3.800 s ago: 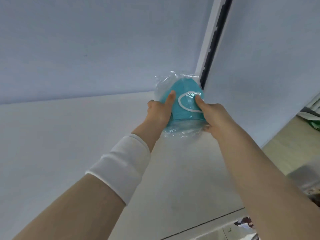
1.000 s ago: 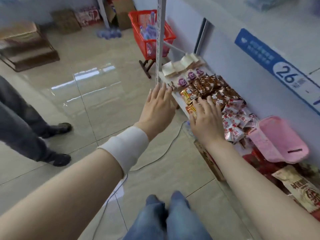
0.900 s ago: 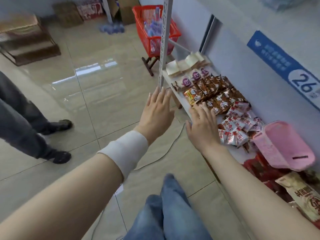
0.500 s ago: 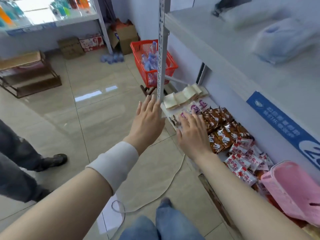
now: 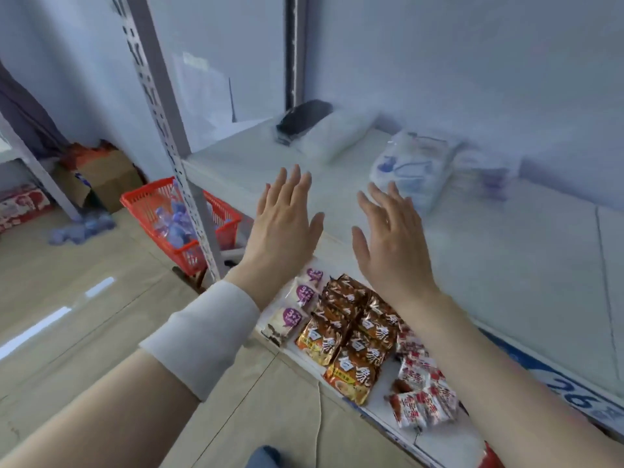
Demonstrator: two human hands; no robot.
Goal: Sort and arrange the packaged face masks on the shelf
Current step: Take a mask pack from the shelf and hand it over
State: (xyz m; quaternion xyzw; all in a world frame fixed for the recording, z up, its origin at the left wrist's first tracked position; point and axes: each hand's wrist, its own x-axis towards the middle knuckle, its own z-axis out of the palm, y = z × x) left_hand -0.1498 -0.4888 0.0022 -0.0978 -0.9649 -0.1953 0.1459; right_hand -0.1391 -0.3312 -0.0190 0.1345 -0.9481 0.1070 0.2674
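Our left hand (image 5: 287, 214) and right hand (image 5: 388, 231) are spread wide, holding nothing; the packaged masks (image 5: 415, 167) lie on the shelf (image 5: 506, 251) ahead. A hurried grab could push the slippery packs backwards

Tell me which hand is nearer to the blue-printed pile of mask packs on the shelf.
Right. The right hand is just in front of the pile of mask packs; the left hand is farther off, to its left.

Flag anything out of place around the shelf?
Yes: blue items lie loose on the floor left of the red basket, as if spilled. On the shelf, the mask packs sit at mixed angles, not in a row.
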